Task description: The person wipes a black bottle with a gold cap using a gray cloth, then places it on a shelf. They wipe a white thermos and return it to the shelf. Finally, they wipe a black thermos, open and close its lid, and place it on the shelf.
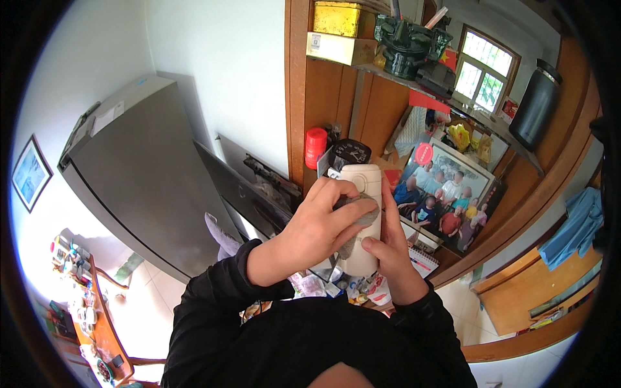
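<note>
A cream insulated bottle [365, 257] with a lid stands roughly upright in front of my chest, held up off the shelves. My right hand [392, 237] grips it from the right side, with the thumb across its lower front. On its left side, my left hand [320, 213] presses a grey cloth [346, 251] against the bottle's body. Part of the cloth is hidden under the left fingers. Just behind the lid is a black clock [350, 151] with white numerals.
A wooden shelf unit [295, 97] holds a red-capped container [316, 148], a framed group photo [446, 186], a dark green pot [405, 48] and a black bottle [536, 104]. A grey refrigerator [145, 165] and a cluttered wooden table [106, 310] stand left. Clutter lies below my hands.
</note>
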Demonstrator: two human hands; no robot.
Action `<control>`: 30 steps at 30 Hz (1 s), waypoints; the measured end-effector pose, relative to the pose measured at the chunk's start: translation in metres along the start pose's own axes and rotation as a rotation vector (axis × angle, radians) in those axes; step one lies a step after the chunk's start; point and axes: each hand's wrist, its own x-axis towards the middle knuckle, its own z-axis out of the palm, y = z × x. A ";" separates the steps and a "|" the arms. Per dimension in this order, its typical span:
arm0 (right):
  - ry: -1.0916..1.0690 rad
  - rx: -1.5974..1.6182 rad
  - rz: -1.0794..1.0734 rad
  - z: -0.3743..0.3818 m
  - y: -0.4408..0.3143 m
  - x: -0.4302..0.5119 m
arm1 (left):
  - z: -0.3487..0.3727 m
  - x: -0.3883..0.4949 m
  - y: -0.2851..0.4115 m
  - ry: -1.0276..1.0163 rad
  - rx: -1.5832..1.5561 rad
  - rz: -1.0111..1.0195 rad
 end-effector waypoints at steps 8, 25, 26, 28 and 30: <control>0.107 0.135 0.063 -0.002 -0.004 -0.005 | 0.008 -0.027 -0.036 0.045 -0.106 -0.112; 0.013 -0.018 -0.093 -0.003 0.004 -0.005 | -0.026 0.008 -0.011 -0.090 -0.012 0.128; 0.025 0.004 -0.082 -0.005 0.003 -0.007 | -0.026 0.005 -0.008 -0.140 -0.033 0.139; 0.017 -0.062 -0.092 -0.009 0.001 -0.008 | -0.028 -0.002 -0.006 -0.173 -0.051 0.141; 0.018 -0.107 -0.110 -0.010 0.002 -0.008 | -0.032 -0.005 -0.008 -0.093 -0.046 0.099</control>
